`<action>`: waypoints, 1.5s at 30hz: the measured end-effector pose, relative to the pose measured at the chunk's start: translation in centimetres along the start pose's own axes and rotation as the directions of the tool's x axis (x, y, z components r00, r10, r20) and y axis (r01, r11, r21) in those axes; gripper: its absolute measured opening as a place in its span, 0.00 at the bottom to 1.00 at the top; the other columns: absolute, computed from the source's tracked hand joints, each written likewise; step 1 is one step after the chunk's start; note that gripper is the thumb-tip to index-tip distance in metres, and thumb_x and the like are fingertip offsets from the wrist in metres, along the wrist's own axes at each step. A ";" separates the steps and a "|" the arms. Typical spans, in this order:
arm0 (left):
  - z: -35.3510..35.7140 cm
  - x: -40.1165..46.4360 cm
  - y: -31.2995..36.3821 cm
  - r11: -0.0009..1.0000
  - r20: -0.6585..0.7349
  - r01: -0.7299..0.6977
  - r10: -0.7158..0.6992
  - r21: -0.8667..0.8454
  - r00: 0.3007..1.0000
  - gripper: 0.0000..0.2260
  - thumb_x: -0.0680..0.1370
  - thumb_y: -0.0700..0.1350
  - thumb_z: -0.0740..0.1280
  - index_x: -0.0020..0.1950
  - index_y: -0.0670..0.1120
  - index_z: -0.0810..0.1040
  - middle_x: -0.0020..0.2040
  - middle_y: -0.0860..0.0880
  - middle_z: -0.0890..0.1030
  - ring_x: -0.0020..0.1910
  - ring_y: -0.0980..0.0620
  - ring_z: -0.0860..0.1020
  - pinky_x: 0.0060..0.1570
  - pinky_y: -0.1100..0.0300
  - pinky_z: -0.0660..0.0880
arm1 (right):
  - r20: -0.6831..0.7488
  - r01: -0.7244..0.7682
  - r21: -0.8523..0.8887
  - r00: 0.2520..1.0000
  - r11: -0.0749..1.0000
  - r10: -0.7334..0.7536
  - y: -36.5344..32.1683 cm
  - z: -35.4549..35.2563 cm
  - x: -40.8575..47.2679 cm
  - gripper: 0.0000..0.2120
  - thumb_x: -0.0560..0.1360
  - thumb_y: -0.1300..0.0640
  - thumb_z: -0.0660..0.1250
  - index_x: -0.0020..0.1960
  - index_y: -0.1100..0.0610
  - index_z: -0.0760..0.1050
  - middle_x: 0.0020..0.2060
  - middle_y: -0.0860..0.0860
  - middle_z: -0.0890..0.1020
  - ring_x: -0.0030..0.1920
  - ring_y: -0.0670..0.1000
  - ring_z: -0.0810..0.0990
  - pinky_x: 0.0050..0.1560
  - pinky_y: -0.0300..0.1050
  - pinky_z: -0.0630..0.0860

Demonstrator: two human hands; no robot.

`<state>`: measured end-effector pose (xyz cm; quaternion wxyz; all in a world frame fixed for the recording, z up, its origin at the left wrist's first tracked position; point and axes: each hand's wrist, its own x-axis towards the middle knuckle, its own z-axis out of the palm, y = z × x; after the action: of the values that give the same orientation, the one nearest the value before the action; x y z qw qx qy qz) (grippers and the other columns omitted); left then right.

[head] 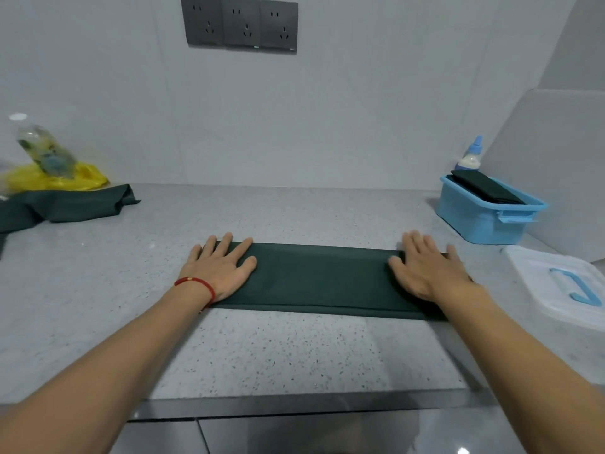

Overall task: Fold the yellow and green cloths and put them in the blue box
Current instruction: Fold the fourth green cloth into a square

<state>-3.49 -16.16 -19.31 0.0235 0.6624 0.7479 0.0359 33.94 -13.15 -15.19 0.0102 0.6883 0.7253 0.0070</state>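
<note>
A dark green cloth point(322, 280) lies folded into a long flat strip across the middle of the counter. My left hand point(221, 268) presses flat on its left end, fingers straight. My right hand point(425, 268) presses flat on its right end, fingers spread. The blue box point(481, 214) stands at the back right with a folded dark green cloth point(487, 190) inside it. A loose green cloth point(65, 204) lies crumpled at the back left, with a yellow cloth point(62, 180) behind it.
A plastic bottle point(44, 152) stands on the yellow cloth at the far left. A small squeeze bottle point(469, 155) stands behind the box. A clear lid with a blue handle point(563, 283) lies at the right. The counter's front edge point(294, 401) runs below my arms.
</note>
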 end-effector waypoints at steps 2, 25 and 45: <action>-0.1 0.0 -0.2 1.000 0.005 0.001 -0.001 0.006 1.000 0.30 0.78 0.67 0.38 0.81 0.65 0.43 0.84 0.52 0.46 0.82 0.46 0.45 0.79 0.44 0.45 | -0.045 0.198 0.086 0.980 0.976 -0.195 -7.3 -0.4 -0.3 0.33 0.84 0.39 0.41 0.83 0.53 0.37 0.82 0.50 0.40 0.82 0.52 0.39 0.80 0.60 0.40; -0.5 -0.2 0.3 1.000 0.008 0.000 -0.001 0.014 1.000 0.29 0.80 0.67 0.40 0.81 0.66 0.44 0.84 0.50 0.46 0.81 0.45 0.46 0.79 0.44 0.46 | -0.086 0.113 -0.068 0.989 0.991 -0.118 -0.7 0.0 0.2 0.31 0.84 0.42 0.41 0.83 0.52 0.38 0.83 0.50 0.41 0.82 0.52 0.36 0.79 0.62 0.35; -2.3 0.0 -2.9 0.967 -0.037 -0.047 0.039 -0.248 0.999 0.24 0.85 0.57 0.53 0.79 0.47 0.63 0.79 0.47 0.62 0.77 0.46 0.60 0.76 0.52 0.58 | 0.377 0.557 0.252 0.697 0.791 -0.610 -12.7 -1.1 0.6 0.65 0.63 0.19 0.65 0.81 0.47 0.31 0.79 0.39 0.32 0.71 0.35 0.28 0.76 0.45 0.31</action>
<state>-6.53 -16.58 -17.31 0.0937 0.6697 0.7231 0.1407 21.18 -13.24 -14.37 0.1345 0.4045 0.8833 -0.1950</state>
